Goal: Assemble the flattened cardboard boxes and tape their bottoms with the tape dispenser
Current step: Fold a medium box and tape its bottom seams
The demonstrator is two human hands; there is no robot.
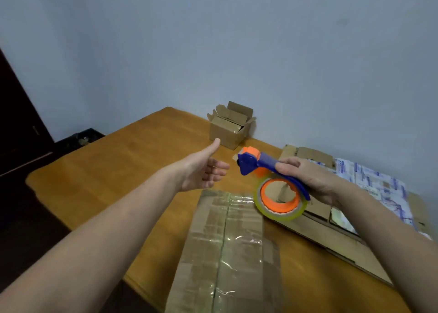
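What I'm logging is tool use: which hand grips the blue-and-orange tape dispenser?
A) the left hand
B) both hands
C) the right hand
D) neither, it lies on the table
C: the right hand curls round the handle of the tape dispenser, held above the taped cardboard box; the left hand is empty and apart from it.

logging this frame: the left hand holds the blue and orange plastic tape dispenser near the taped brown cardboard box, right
No, the right hand holds the blue and orange plastic tape dispenser near the taped brown cardboard box, as the head view shows.
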